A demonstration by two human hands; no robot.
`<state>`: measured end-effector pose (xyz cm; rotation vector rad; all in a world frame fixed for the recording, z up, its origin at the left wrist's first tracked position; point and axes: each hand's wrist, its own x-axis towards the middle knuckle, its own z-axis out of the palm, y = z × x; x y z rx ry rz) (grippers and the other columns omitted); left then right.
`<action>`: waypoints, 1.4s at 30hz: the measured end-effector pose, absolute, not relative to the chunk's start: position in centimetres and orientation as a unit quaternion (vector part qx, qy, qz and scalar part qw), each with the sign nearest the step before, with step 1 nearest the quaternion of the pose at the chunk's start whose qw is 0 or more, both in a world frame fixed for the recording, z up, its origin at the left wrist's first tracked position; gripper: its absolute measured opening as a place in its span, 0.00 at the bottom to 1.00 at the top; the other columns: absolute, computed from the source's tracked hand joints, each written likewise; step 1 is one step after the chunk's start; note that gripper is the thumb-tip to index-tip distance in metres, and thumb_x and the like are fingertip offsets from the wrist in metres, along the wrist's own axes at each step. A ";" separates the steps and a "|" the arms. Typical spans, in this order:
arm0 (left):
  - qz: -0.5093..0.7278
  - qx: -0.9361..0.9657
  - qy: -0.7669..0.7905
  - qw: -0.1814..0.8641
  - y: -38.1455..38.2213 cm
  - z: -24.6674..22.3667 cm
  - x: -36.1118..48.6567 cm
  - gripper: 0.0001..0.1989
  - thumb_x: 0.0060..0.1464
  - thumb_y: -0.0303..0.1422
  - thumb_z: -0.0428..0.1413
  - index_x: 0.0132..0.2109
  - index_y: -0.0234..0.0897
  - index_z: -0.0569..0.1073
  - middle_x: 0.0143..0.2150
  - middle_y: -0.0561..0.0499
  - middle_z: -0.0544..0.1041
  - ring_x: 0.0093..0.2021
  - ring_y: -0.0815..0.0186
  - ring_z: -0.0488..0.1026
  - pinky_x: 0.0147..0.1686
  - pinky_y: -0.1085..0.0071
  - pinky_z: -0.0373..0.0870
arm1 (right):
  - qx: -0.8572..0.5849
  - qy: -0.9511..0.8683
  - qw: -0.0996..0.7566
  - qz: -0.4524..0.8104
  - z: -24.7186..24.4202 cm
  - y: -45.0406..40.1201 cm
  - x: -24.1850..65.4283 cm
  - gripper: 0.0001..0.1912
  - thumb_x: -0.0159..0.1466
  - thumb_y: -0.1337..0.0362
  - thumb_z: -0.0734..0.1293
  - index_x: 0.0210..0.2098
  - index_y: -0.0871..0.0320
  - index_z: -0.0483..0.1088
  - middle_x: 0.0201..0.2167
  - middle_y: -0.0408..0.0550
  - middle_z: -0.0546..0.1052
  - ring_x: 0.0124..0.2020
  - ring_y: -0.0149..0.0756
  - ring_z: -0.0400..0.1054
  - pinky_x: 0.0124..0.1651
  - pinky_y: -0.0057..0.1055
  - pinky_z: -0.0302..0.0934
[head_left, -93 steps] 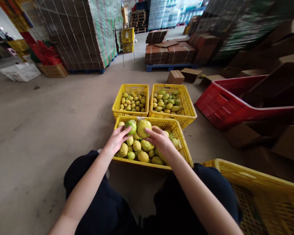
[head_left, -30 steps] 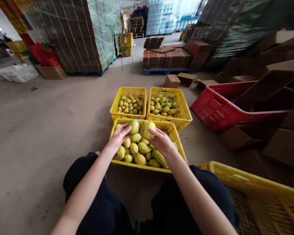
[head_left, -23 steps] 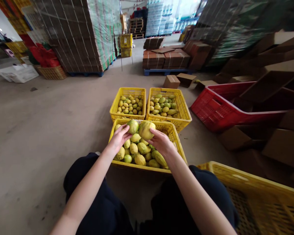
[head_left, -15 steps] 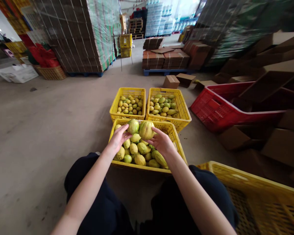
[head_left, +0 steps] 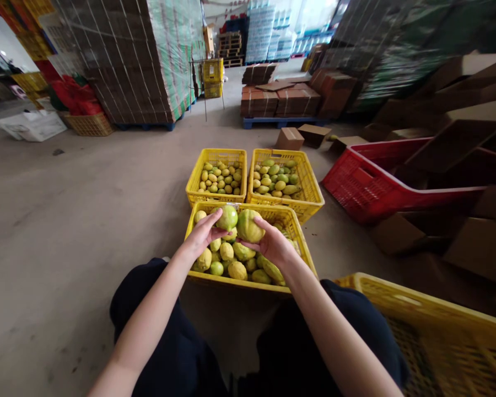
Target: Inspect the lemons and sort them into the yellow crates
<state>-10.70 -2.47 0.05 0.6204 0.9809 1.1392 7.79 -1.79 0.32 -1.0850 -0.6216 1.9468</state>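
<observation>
1. While left hand (head_left: 201,234) curls its fingers round a green fruit (head_left: 228,218), right hand (head_left: 275,242) grips a ribbed yellow-green fruit (head_left: 249,226); both held above near crate (head_left: 240,283), neither set down.
2. Left far crate (head_left: 215,196), right far crate (head_left: 289,204): both already part-filled.
3. Heaped fruit (head_left: 237,270) still in near crate; work looks unfinished.

Bundled cardboard (head_left: 298,103) lies on a blue pallet (head_left: 261,123), with 1 red crate (head_left: 361,184) nearer, at right.

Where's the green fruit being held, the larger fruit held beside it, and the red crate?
Green fruit (head_left: 228,218): head view, middle of its visible skin.
Larger fruit (head_left: 248,226): head view, middle of its visible skin.
Red crate (head_left: 372,194): head view, its outer side wall.
</observation>
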 end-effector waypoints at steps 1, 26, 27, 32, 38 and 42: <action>0.503 0.275 0.441 0.690 -2.5 0.0 -10.8 0.17 0.54 0.40 0.62 0.45 0.31 0.79 0.40 0.41 0.82 0.33 0.63 0.81 0.32 0.74 0.78 | -0.435 -0.235 0.392 0.776 0.5 -1.9 7.8 0.12 0.62 0.59 0.67 0.42 0.58 0.74 0.30 0.49 0.82 0.28 0.40 0.78 0.33 0.33 0.74; 0.545 0.360 0.480 0.587 -2.6 -0.8 -10.2 0.22 0.43 0.43 0.68 0.41 0.35 0.74 0.43 0.43 0.79 0.42 0.59 0.79 0.42 0.68 0.76 | -0.477 -0.343 0.452 0.672 -0.6 -2.0 7.4 0.24 0.53 0.53 0.74 0.44 0.58 0.68 0.39 0.53 0.80 0.34 0.43 0.77 0.37 0.36 0.73; 0.578 0.389 0.473 0.540 -2.7 -0.8 -10.1 0.24 0.39 0.40 0.70 0.42 0.36 0.73 0.46 0.45 0.77 0.43 0.61 0.78 0.43 0.68 0.76 | -0.491 -0.391 0.490 0.605 -0.9 -2.0 7.5 0.29 0.48 0.55 0.77 0.45 0.57 0.67 0.42 0.53 0.79 0.38 0.45 0.77 0.41 0.40 0.73; 0.610 0.540 0.438 0.379 -3.4 -1.0 -10.0 0.29 0.37 0.33 0.72 0.46 0.42 0.68 0.51 0.48 0.72 0.47 0.63 0.75 0.44 0.68 0.76 | -0.497 -0.607 0.566 0.255 -1.6 -2.3 7.9 0.34 0.46 0.58 0.78 0.51 0.53 0.66 0.50 0.52 0.75 0.49 0.49 0.72 0.50 0.46 0.69; 0.599 0.565 0.435 0.365 -3.6 -1.2 -10.0 0.28 0.37 0.31 0.71 0.48 0.43 0.72 0.50 0.48 0.74 0.48 0.61 0.74 0.45 0.68 0.75 | -0.456 -0.617 0.591 0.251 -1.9 -2.5 7.8 0.33 0.49 0.60 0.77 0.53 0.51 0.67 0.54 0.52 0.73 0.54 0.48 0.69 0.49 0.44 0.69; 0.625 0.455 0.377 0.511 -3.4 -0.4 -9.9 0.27 0.39 0.31 0.70 0.49 0.42 0.74 0.53 0.48 0.75 0.50 0.59 0.74 0.49 0.66 0.74 | -0.401 -0.508 0.616 0.449 -1.1 -2.2 7.9 0.32 0.45 0.62 0.79 0.48 0.51 0.70 0.47 0.47 0.77 0.48 0.45 0.72 0.47 0.40 0.70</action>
